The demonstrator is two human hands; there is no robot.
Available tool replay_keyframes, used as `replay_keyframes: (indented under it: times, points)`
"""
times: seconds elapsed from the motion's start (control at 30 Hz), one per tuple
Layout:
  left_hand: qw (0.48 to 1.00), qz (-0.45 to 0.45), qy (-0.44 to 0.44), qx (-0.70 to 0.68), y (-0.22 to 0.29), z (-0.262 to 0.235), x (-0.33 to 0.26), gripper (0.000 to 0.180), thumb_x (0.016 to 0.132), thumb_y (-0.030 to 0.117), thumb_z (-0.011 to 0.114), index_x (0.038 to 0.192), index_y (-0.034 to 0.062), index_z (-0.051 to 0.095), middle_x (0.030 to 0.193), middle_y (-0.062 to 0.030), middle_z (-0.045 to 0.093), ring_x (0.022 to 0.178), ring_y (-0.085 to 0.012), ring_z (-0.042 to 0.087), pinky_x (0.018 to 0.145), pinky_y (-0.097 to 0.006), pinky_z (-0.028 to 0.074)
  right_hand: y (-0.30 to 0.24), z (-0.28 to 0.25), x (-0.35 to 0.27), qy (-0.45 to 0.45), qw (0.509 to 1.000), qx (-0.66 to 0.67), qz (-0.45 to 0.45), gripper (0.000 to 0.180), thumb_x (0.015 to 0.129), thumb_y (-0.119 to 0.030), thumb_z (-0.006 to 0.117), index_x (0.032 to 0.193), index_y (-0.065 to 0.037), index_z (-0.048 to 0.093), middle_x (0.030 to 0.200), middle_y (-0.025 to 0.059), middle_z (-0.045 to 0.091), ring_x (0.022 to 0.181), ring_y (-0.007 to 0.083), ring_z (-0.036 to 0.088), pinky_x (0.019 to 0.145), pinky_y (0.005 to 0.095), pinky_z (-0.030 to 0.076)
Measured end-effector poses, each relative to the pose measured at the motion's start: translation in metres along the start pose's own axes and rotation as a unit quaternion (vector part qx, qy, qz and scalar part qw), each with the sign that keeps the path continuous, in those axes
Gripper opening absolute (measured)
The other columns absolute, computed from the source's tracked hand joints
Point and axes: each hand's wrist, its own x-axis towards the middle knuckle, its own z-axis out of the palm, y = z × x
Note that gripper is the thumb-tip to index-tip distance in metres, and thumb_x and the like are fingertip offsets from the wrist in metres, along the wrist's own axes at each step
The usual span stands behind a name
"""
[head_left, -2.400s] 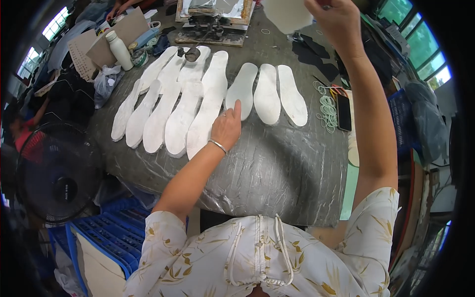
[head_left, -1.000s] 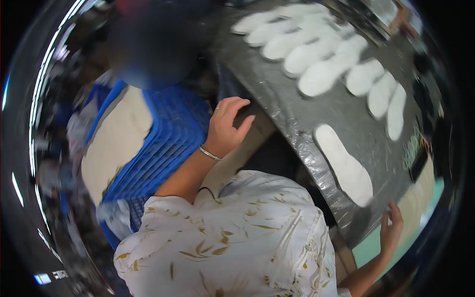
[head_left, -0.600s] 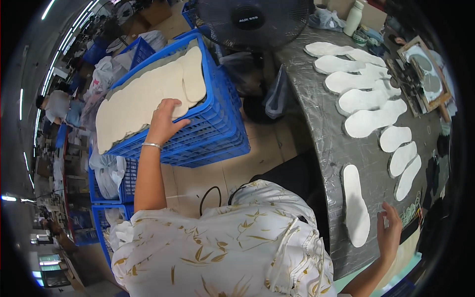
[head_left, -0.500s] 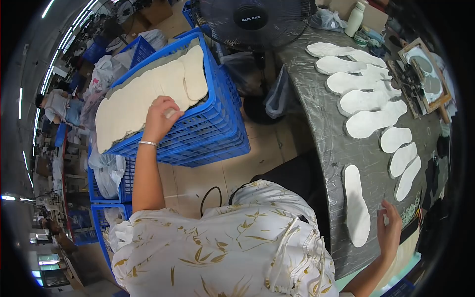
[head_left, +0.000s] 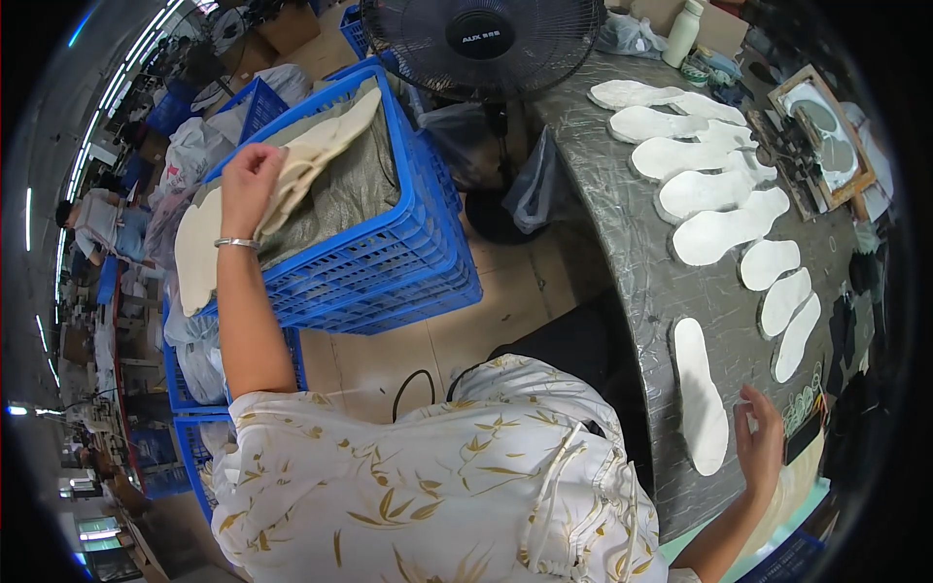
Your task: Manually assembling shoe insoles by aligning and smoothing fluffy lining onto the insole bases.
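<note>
At the left, a blue plastic crate (head_left: 423, 219) holds cream insoles (head_left: 326, 138) over grey-green wrapping. My left hand (head_left: 253, 185), with a silver bangle on its wrist, is closed around the edges of several of these insoles, which are bunched and tilted up. Other cream insoles (head_left: 194, 255) lie at the crate's left end, partly behind my wrist. Over the table's near right part, my right hand (head_left: 761, 442) is open, its fingers loosely bent and holding nothing. A single white insole (head_left: 700, 398) lies on the table just left of it.
On the dark, film-covered table (head_left: 646, 282), several white insoles (head_left: 724, 228) lie in an overlapping row. A framed printing screen (head_left: 826, 141) and a pale bottle (head_left: 683, 34) stand farther back. A black fan (head_left: 486, 39) rises between crate and table, with plastic bags (head_left: 533, 185) below it.
My left hand has moved left and pulled the cream insoles up and together, baring the wrapping at the crate's right end. My right hand has hardly moved.
</note>
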Motion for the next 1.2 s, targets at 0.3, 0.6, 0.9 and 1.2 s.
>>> replay_keyframes:
  times: [0.3, 0.6, 0.9, 1.2]
  points:
    - [0.973, 0.206, -0.059, 0.080, 0.055, 0.071, -0.095, 0.012, 0.083, 0.006, 0.070, 0.091, 0.0023, 0.062, 0.091, -0.0091, 0.065, 0.079, -0.0192, 0.062, 0.067, -0.027, 0.048, -0.007, 0.015, 0.013, -0.028, 0.999, 0.016, 0.012, 0.029, 0.084, 0.001, 0.062, 0.113, 0.003, 0.063, 0.104, 0.0192, 0.068, 0.084, 0.0292, 0.067, 0.078, 0.0371, 0.051]
    - [0.974, 0.200, 0.013, 0.102, 0.043, 0.089, -0.119, 0.023, 0.081, 0.006, 0.074, 0.100, 0.0030, 0.062, 0.102, -0.0116, 0.062, 0.084, -0.0241, 0.061, 0.065, -0.031, 0.051, -0.061, 0.025, 0.058, -0.067, 0.995, 0.032, -0.071, 0.032, 0.081, -0.001, 0.067, 0.112, 0.001, 0.064, 0.103, 0.0197, 0.067, 0.088, 0.0352, 0.067, 0.075, 0.0402, 0.052]
    - [0.992, 0.054, -0.113, 0.019, 0.037, 0.071, -0.081, 0.010, 0.083, 0.011, 0.072, 0.088, 0.0021, 0.070, 0.082, -0.0024, 0.064, 0.075, -0.0092, 0.058, 0.065, -0.024, 0.046, -0.252, 0.141, 0.181, 0.094, 0.858, 0.185, -0.470, 0.021, 0.077, -0.012, 0.072, 0.097, -0.005, 0.067, 0.094, 0.0076, 0.063, 0.091, 0.0273, 0.062, 0.078, 0.0380, 0.052]
    - [0.973, -0.033, -0.208, -0.095, 0.023, 0.061, -0.066, 0.011, 0.089, 0.010, 0.067, 0.092, -0.0006, 0.068, 0.079, 0.0029, 0.063, 0.070, -0.0028, 0.052, 0.063, -0.019, 0.044, -0.349, 0.226, 0.209, 0.138, 0.808, 0.119, -0.561, 0.008, 0.075, -0.016, 0.063, 0.078, -0.010, 0.059, 0.081, 0.0039, 0.054, 0.080, 0.0214, 0.059, 0.067, 0.0360, 0.049]
